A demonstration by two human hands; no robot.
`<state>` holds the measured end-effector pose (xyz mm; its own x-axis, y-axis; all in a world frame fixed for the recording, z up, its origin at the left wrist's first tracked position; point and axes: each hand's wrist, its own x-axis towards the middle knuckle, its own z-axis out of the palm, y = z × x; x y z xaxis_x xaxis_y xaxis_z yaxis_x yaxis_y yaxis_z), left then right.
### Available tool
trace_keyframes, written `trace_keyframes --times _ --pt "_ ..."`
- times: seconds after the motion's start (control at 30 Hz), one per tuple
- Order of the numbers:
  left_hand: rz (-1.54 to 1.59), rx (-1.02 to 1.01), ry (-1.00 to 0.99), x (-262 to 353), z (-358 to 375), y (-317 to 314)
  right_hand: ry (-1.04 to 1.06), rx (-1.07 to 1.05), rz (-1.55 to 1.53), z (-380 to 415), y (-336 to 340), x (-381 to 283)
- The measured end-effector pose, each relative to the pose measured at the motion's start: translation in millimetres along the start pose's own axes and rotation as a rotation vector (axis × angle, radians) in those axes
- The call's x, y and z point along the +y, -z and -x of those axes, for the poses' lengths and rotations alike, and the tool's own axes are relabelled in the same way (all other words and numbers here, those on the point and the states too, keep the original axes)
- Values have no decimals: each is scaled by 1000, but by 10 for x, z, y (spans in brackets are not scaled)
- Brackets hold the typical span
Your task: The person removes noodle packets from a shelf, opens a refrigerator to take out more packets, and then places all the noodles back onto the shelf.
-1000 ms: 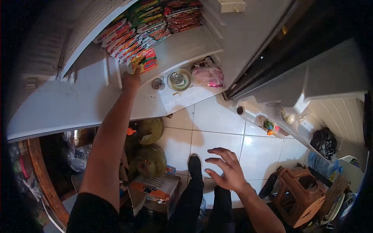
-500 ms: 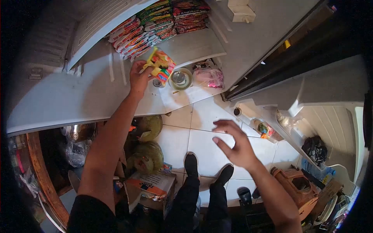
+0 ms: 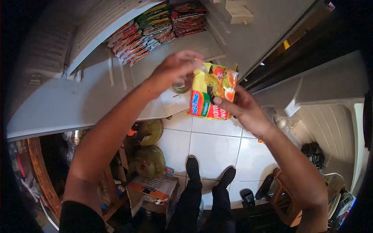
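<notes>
My right hand (image 3: 248,110) grips a yellow and red noodle packet (image 3: 213,91) by its lower right side, thumb on the printed front. At the packet's upper left corner is my left hand (image 3: 176,70), its fingers blurred, so whether it still pinches the corner is unclear. Beyond my left arm, several rows of stacked packets (image 3: 145,33) lie inside the white cabinet (image 3: 97,85). A round container (image 3: 180,86) on the cabinet's floor is partly hidden behind my left hand.
White floor tiles (image 3: 213,145) lie below the packet. An open cardboard box (image 3: 155,188) and round, greenish objects (image 3: 149,161) are at the lower left. On the right are an open door panel (image 3: 330,136), a black bag (image 3: 312,155) and a brown plastic item (image 3: 281,198).
The packet has moved right and nearer, from my left hand into my right hand's grip. My left hand has followed it rightward; my right hand has risen and closed.
</notes>
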<state>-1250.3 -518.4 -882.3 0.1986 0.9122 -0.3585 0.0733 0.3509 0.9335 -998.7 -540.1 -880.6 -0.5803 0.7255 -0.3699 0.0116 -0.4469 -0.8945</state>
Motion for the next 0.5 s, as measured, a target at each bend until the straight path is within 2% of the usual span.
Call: trace_keyframes --times 0.07,0.13,0.2,0.23,0.3,0.33,0.4,0.5 --pt "-43 181 -17 29 -176 169 0 3 -16 -24 40 -4" --pt "-211 543 -254 -83 -349 529 -22 11 -12 -19 -4 -21" --pt "-161 760 -331 -97 -444 957 -42 20 -8 -28 -25 1" --pt "-163 758 -328 -66 -444 1105 -12 -1 -8 -51 -32 47" --pt "-247 996 -310 -31 -445 1363 15 -23 -3 -95 -72 72" --pt "-244 991 -315 -17 -476 1413 18 -20 -2 -82 -92 68" --pt "-199 793 -186 35 -542 1465 6 -16 -12 -103 -122 59" --pt "-185 710 -244 122 -743 1320 -22 -5 6 -104 -164 8"
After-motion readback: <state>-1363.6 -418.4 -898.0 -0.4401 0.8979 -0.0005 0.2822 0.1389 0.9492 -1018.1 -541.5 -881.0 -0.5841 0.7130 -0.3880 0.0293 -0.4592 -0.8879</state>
